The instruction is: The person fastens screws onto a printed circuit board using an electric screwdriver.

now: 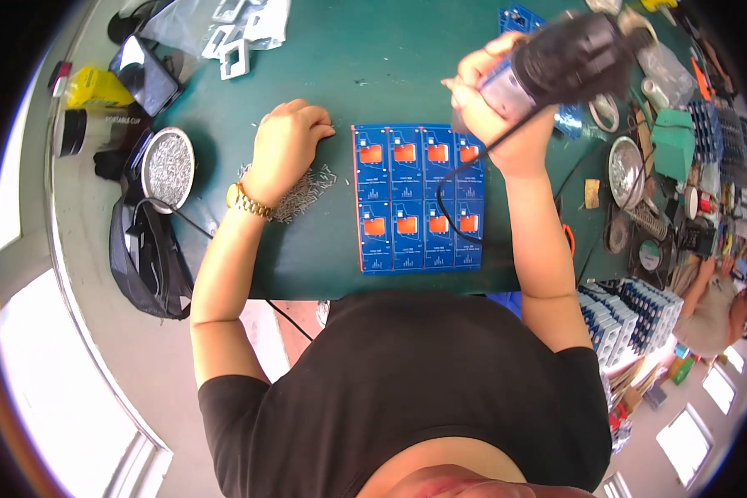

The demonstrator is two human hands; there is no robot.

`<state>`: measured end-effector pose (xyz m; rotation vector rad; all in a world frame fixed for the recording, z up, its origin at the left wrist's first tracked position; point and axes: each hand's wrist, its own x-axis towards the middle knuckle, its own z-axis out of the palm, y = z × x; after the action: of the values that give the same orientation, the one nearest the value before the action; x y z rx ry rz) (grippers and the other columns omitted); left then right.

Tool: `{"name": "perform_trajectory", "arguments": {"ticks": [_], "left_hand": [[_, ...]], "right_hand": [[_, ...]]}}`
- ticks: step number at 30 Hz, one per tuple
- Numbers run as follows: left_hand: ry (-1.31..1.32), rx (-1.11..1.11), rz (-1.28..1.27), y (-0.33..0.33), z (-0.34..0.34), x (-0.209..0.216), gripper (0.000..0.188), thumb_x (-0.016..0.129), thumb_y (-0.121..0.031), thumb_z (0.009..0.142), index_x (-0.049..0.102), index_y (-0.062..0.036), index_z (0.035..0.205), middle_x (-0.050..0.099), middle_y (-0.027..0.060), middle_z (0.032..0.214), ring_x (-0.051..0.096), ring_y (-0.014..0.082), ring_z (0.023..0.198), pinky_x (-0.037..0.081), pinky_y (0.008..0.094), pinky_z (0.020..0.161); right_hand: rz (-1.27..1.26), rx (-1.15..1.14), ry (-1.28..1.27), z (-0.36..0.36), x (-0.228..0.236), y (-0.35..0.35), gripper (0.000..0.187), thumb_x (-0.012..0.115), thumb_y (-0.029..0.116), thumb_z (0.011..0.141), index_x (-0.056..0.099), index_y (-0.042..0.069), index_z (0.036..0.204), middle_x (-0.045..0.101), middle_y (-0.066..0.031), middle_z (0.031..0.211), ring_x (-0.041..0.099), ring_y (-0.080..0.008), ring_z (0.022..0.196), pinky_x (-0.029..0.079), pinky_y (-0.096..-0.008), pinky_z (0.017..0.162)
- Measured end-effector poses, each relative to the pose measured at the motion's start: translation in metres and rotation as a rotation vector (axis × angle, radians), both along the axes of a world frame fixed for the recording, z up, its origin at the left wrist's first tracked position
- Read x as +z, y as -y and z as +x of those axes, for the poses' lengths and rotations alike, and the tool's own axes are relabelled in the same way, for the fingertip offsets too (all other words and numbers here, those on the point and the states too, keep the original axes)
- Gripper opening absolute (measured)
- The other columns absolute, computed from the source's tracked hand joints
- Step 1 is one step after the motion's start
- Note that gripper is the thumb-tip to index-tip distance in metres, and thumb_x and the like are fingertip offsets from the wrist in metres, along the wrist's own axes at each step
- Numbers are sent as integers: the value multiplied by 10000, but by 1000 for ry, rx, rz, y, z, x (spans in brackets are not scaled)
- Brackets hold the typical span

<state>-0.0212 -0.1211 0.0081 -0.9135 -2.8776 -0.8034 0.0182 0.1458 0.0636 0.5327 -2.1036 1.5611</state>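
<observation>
A blue circuit-board panel [407,189] with several orange-filled cutouts lies flat on the green table in front of me. My right hand [506,104] is raised over its far right corner, fingers wrapped round a bulky black corded device [568,66] with a pale side. Its exact kind is not clear, and its cable hangs across the panel's right side. To the left of the panel my left hand [286,145] rests low over the table, fingers curled in and closed. What they hold, if anything, is hidden. Beside its wrist lies a pile of small metal pins or screws [303,195].
Metal bowls of small parts stand at left [168,170] and right [627,172]. White plastic frames [234,58] lie at the far left, near a dark phone-like slab [147,75]. A black bag [145,266] hangs by the left edge. Another person [714,311] is at far right.
</observation>
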Motion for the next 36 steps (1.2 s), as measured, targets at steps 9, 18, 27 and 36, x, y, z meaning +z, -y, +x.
{"name": "perform_trajectory", "arguments": {"ticks": [9,18,27,36], "left_hand": [[-238,-73,-204,-12,7,5,90,621,-33,821,559,-43,885,540,122,792,558,313,779,451,411,711],[-192,-308,341,-71,1,13,96,655,-2,796,643,-36,884,661,106,846,652,276,799,523,381,876],[97,-197,418,-133,6,1,130,705,-208,827,693,-79,819,665,69,668,639,241,582,386,482,1039],[16,-333,241,-133,11,-6,89,687,-123,789,683,-48,837,678,85,842,660,274,774,521,342,689]], "right_hand": [[-6,-19,86,0,-7,5,499,605,-131,741,420,78,1155,573,-63,815,587,-118,710,524,-325,723],[-156,175,-68,0,-13,-14,569,617,-78,738,407,91,1240,555,-44,796,585,-121,710,538,-384,768],[-272,-91,-240,28,-11,-35,540,646,-24,735,375,48,1197,577,-79,790,601,-192,690,534,-415,740],[-580,-123,-215,37,-17,-43,511,624,-20,783,400,70,1233,584,-86,854,606,-206,703,507,-422,752]]}}
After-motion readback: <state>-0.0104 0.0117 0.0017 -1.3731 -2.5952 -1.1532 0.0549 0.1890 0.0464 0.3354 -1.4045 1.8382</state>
